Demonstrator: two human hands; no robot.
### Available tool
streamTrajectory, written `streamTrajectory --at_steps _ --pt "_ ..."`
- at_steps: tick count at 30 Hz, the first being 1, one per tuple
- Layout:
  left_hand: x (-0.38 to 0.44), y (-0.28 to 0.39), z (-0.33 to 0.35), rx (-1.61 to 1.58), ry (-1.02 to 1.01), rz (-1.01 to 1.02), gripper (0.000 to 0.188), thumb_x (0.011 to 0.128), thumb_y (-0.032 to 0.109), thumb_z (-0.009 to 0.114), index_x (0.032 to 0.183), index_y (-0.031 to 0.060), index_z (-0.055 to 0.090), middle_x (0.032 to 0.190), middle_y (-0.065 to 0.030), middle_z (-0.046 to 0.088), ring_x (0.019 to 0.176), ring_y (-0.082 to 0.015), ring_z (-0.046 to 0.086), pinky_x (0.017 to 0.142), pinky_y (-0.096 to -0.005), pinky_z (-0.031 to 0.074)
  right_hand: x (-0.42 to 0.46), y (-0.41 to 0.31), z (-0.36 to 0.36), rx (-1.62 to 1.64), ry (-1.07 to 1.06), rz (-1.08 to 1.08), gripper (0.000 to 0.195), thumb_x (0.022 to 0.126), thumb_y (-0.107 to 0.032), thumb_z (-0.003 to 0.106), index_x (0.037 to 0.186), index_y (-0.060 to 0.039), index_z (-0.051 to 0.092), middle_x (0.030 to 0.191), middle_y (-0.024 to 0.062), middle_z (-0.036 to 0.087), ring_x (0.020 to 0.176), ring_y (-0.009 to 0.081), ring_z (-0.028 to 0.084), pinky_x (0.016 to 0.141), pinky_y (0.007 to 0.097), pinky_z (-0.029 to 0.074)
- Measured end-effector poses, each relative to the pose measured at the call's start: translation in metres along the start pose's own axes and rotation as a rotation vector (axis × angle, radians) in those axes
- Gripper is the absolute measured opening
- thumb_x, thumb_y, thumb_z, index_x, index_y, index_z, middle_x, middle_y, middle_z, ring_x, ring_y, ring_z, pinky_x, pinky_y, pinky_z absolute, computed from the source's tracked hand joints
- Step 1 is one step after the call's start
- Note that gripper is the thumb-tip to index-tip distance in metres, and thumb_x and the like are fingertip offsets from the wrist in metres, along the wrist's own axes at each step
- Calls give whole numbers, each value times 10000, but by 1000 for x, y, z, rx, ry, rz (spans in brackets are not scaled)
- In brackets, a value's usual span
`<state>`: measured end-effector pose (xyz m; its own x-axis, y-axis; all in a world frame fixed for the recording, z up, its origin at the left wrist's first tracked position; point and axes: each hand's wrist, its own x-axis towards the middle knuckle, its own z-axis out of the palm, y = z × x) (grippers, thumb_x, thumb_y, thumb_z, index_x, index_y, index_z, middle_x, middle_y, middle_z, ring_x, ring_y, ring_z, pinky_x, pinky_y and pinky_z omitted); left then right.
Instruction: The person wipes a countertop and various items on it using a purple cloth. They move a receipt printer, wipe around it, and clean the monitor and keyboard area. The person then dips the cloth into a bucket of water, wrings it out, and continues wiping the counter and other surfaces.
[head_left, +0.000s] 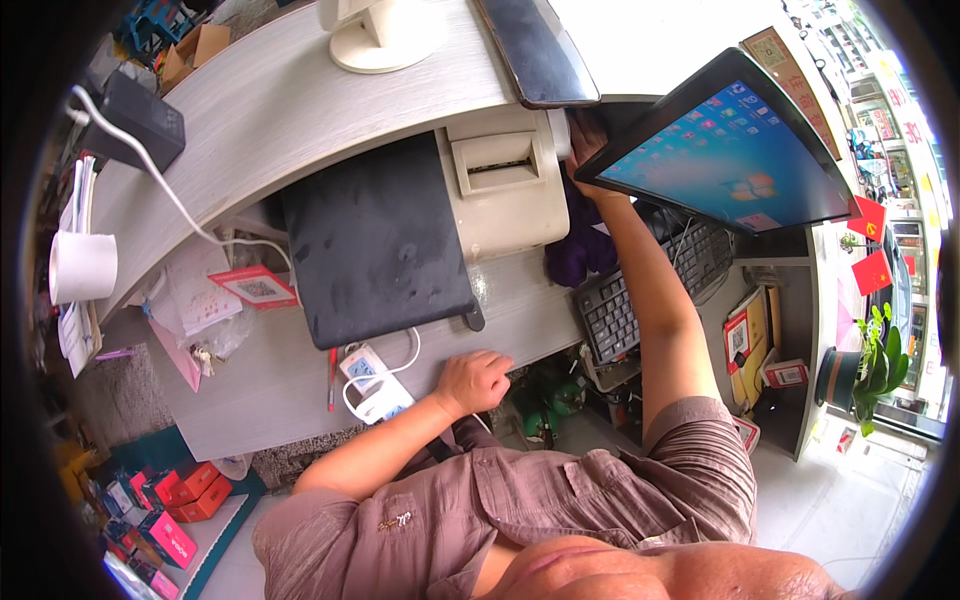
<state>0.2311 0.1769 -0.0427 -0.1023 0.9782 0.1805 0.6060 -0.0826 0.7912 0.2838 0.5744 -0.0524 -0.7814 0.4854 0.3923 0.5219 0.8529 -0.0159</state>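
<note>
My left hand (476, 382) rests at the desk's front edge with its fingers curled and nothing visible in it. Near it lie a white power strip (361, 369) with a white plug and cable, and a red pen (332, 379). My right hand (589, 154) reaches in behind the tilted monitor (720, 161), beside a cream printer-like machine (510, 202). Its fingers are in shadow and partly hidden, so what they touch cannot be told. Below that hand is a bunched purple cloth (574, 259); a black keyboard (611, 315) lies partly under my right forearm.
A flat black case or cover (375, 240) lies left of the machine. On the raised counter (285, 97) are a phone-like black device (544, 56), a white stand base (382, 46) and a black box (139, 120) with a cable. A paper roll (82, 266) stands at far left, a potted plant (840, 375) at right.
</note>
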Motion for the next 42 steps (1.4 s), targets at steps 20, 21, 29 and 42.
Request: streamTrajectory --at_steps 20,21,29,42 --pt "2 3 2 -20 29 5 167 663 58 585 815 80 650 747 -85 650 657 -275 634 545 -374 517 -31 7 4 331 -170 158 441 969 -322 346 1335 -118 485 1389 113 458 1310 335 355 1124 462 203" --pt "2 2 2 -16 26 8 164 666 60 586 816 79 649 751 -88 651 660 -278 634 546 -376 517 -38 2 -9 445 -230 214 467 973 -367 336 1347 -125 476 1402 122 442 1323 334 340 1129 439 197" --pt "-1 0 3 33 -7 17 157 690 71 577 827 88 650 763 -90 647 681 -294 630 570 -398 517 -67 -27 -79 569 -629 403 737 926 -529 448 1419 3 317 1484 189 290 1394 294 238 1137 341 175" --pt "2 6 1 45 -34 15 163 715 83 556 850 106 645 776 -99 652 689 -317 627 581 -419 508 -99 -54 -60 470 -152 463 538 675 -214 700 1168 -31 586 1002 236 649 980 357 625 883 393 480"
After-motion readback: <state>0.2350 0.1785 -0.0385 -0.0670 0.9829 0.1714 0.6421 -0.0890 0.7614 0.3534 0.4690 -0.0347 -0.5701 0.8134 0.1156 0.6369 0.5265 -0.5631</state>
